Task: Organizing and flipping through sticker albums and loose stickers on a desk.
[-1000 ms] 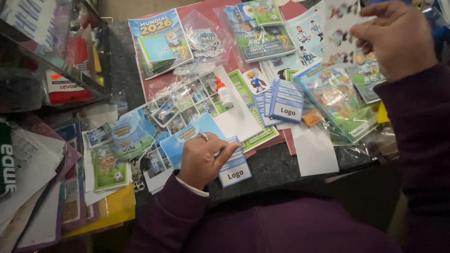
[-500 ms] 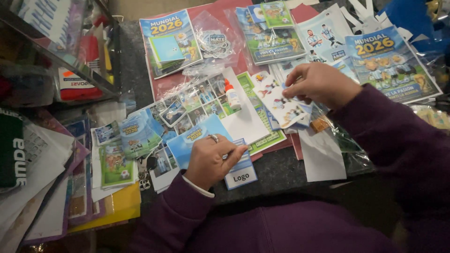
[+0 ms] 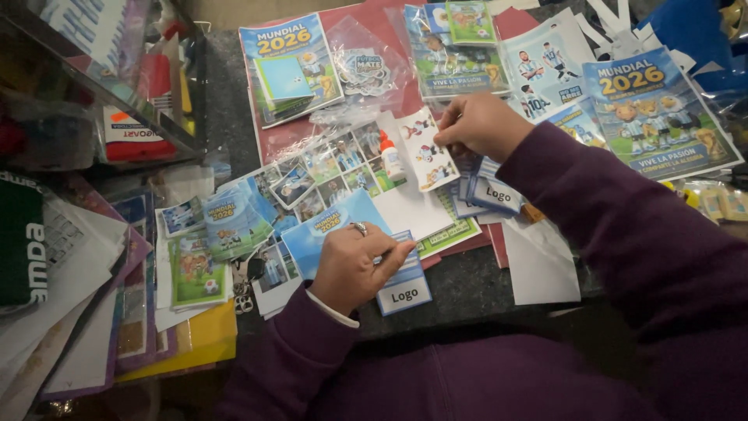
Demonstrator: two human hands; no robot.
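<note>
Pressing flat with the fingers, the left hand [image 3: 354, 265] lies on a small stack of blue sticker packets [image 3: 403, 282] at the 6 o'clock part of the dark counter [image 3: 467, 284]; the hand does not close around them, it only holds them down from above. On one finger there is a ring [image 3: 359, 228]. The right hand [image 3: 481, 125], at about 1 o'clock from the left one, pinches with narrow fingertips the edge of a white sticker sheet with small cartoon figures [image 3: 425, 156]. Just under this hand, toward 5 o'clock, a second pile of blue packets [image 3: 487, 191] is spread like a fan. Both arms wear dark purple sleeves [image 3: 623, 242].

At 11 o'clock of the counter a blue album [image 3: 288, 66] lies on a red mat [image 3: 389, 86], and another album [image 3: 658, 109] is at 2 o'clock. At 9 o'clock of the left hand several loose packets and cards [image 3: 210, 242] overlap each other.
</note>
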